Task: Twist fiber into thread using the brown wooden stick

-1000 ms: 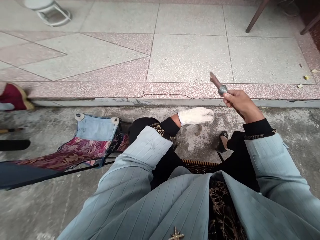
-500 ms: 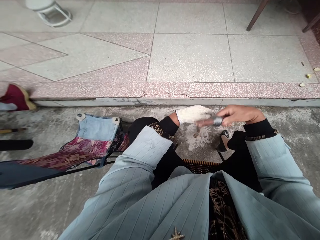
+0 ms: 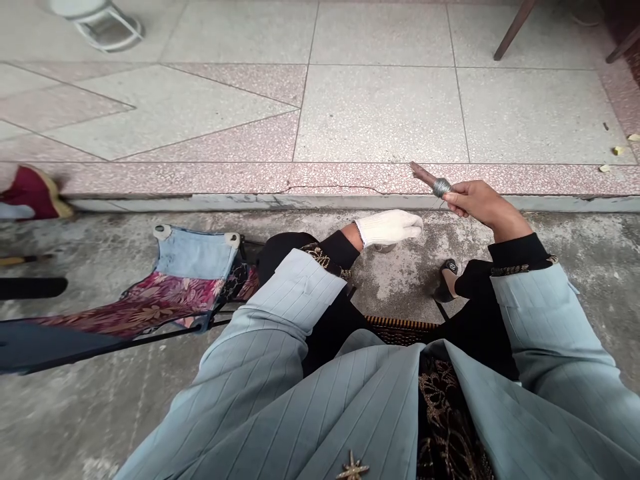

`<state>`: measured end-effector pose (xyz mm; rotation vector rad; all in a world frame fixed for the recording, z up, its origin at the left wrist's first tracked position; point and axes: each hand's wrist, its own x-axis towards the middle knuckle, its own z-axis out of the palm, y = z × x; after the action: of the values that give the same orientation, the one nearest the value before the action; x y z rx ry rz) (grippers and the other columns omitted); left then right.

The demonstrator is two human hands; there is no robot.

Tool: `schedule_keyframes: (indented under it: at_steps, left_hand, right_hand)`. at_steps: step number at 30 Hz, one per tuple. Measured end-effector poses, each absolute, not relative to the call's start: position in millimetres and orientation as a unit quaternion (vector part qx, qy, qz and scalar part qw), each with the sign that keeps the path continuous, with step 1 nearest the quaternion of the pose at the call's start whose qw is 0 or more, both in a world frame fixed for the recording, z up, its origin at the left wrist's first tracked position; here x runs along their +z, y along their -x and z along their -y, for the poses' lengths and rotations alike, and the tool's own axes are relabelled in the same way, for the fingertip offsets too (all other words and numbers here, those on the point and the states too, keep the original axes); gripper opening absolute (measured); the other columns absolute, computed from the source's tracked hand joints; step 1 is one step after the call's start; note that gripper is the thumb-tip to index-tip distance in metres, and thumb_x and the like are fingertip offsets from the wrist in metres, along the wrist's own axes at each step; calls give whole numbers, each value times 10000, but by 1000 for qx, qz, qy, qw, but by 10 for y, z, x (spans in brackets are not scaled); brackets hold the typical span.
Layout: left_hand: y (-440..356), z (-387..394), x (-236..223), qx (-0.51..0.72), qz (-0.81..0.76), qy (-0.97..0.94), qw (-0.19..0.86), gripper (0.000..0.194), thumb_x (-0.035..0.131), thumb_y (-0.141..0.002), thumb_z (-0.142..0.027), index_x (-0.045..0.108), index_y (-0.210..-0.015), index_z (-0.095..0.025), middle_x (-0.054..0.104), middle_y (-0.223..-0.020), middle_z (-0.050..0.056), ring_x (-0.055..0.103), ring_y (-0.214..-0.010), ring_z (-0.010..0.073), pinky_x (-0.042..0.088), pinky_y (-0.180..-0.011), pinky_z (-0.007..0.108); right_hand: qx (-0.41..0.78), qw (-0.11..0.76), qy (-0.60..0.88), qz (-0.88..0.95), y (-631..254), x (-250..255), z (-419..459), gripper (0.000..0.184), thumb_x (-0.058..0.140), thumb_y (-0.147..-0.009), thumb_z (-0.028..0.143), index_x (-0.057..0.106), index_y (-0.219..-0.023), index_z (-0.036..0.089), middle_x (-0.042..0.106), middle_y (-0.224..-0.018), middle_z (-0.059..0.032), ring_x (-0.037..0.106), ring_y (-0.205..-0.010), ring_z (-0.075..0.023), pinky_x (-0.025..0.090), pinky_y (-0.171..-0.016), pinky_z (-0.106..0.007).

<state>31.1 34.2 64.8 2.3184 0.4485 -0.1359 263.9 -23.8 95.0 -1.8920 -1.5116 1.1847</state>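
Observation:
My right hand (image 3: pixel 475 202) is bare and closed around one end of a brown stick (image 3: pixel 423 174) with grey metal wire (image 3: pixel 441 187) coiled about it. The stick tilts up to the left, its rough far end over the step edge. Lower and to the left, my left hand (image 3: pixel 389 228) wears a white knitted glove, its fingers pressed together. A faint thin strand shows below the coil, toward the glove. What the gloved fingers pinch is too small to make out, and a greyish bit shows under the palm.
A folding chair (image 3: pixel 195 257) with blue and floral cloth stands on my left. Beyond it are a red shoe (image 3: pixel 35 193) and a dark bar (image 3: pixel 33 289). A tiled step (image 3: pixel 380 113) runs ahead, with a white stool (image 3: pixel 110 30) and brown furniture legs (image 3: pixel 514 30).
My right hand has raised the wire-wound stick up and away from the glove, turning its far end upward. My left hand has stayed almost in place.

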Motion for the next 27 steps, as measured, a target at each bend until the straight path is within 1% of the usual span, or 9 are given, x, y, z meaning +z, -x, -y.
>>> schedule_keyframes:
  at_steps: [5, 7, 10, 12, 14, 17, 20, 23, 27]
  left_hand:
    - [-299, -327, 700, -60, -172, -917, 354, 326, 380, -946, -386, 635, -937, -183, 650, -788, 30, 553, -669, 155, 331, -620, 268]
    - [-284, -359, 733, -44, -199, -924, 323, 329, 389, -943, -379, 650, -974, -181, 667, -840, 42, 575, -718, 169, 340, -633, 272]
    - [-261, -417, 736, -23, -233, -924, 302, 340, 396, -943, -361, 659, -1056, -178, 690, -968, 54, 604, -836, 189, 383, -699, 276]
    - [-254, -441, 707, -10, -230, -918, 322, 353, 396, -947, -352, 649, -1107, -165, 684, -1077, 69, 607, -927, 194, 413, -772, 283]
    - [-258, -444, 670, -3, -207, -904, 375, 369, 382, -958, -346, 631, -1141, -147, 673, -1124, 84, 606, -945, 180, 433, -798, 284]
    - [-283, -418, 638, 0, -200, -880, 431, 364, 376, -958, -374, 633, -1075, -144, 681, -995, 68, 602, -810, 153, 437, -708, 268]
    - [-313, -370, 647, -29, -219, -873, 434, 320, 412, -926, -396, 632, -952, -166, 646, -817, 29, 567, -671, 140, 392, -606, 255]
    - [-328, -315, 682, -71, -210, -862, 456, 286, 431, -901, -384, 627, -900, -175, 625, -771, 14, 556, -619, 128, 371, -575, 244]
    - [-314, -294, 756, -28, -193, -863, 466, 303, 415, -908, -384, 631, -936, -175, 645, -835, 13, 566, -678, 129, 388, -631, 240]
  right_hand:
    - [223, -11, 744, 630, -2558, 864, 181, 288, 573, -865, 413, 679, -836, 147, 651, -792, -103, 552, -699, -190, 321, -594, -294]
    - [264, -87, 702, 656, -2516, 869, 205, 285, 572, -865, 414, 687, -853, 153, 655, -808, -103, 547, -698, -190, 320, -595, -296]
    - [442, -150, 557, 687, -2465, 944, 281, 285, 583, -869, 421, 679, -804, 161, 618, -710, -50, 495, -610, -146, 323, -576, -283]
    - [560, -119, 448, 687, -2453, 1024, 333, 322, 595, -870, 467, 678, -803, 163, 591, -664, -16, 471, -579, -121, 335, -572, -266]
    - [612, -16, 415, 673, -2465, 1093, 364, 342, 622, -852, 504, 682, -854, 167, 588, -677, 1, 471, -581, -108, 348, -570, -250]
    - [573, 210, 485, 626, -2507, 1104, 353, 324, 642, -844, 486, 650, -846, 162, 568, -693, 7, 455, -573, -92, 344, -552, -233]
    - [484, 351, 572, 562, -2549, 1010, 287, 305, 637, -851, 441, 583, -744, 160, 512, -636, 13, 418, -533, -82, 321, -526, -230]
    - [394, 364, 663, 523, -2591, 928, 216, 290, 598, -870, 426, 575, -747, 164, 505, -616, 4, 411, -513, -93, 320, -519, -244]
    - [273, 170, 753, 574, -2615, 916, 177, 257, 589, -864, 391, 664, -824, 149, 612, -703, -58, 513, -619, -156, 346, -597, -285]
